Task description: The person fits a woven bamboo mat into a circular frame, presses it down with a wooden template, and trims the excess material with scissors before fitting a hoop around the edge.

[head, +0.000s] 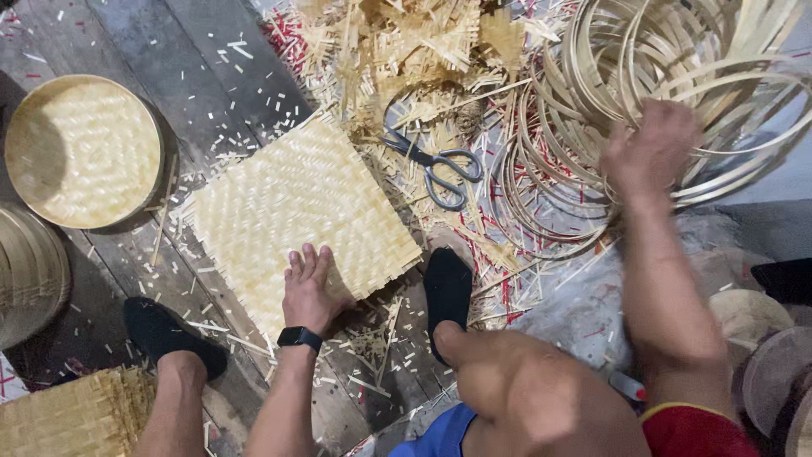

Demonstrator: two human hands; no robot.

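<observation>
— Hoops first, since they take up the most room: where do they lie?

— Bamboo hoops (pixel 575 169) are heaped in a loose tangle from one to three o'clock. The right hand (pixel 651 148) is pushed in among them. It is blurred, so I cannot tell whether the fingers have closed on a ring or only rest against one.

— And the woven mat?

— The square woven mat (pixel 296 216) lies flat at the centre, turned like a diamond. The left hand (pixel 309 283) is spread open, palm down, on its six o'clock corner, pinning it and grasping nothing.

— So what step is this?

— By my reading, one hand steadies the mat while the other sorts through the hoops. Freeing a single ring from that tangle would call for a firm pinch and a slow draw, as the rings overlap and would drag their neighbours.

— What about the surface?

— A dark plank floor (pixel 169 51), littered with pale chips. A pile of offcuts (pixel 406 42) sits at twelve o'clock.

— Anything else around?

— A round woven tray (pixel 80 152) at nine o'clock, well apart from the mat. Another woven piece (pixel 68 419) at seven. Scissors (pixel 440 169) lie between the mat and the hoops, with a ball of twine (pixel 468 114) just beyond them.
</observation>
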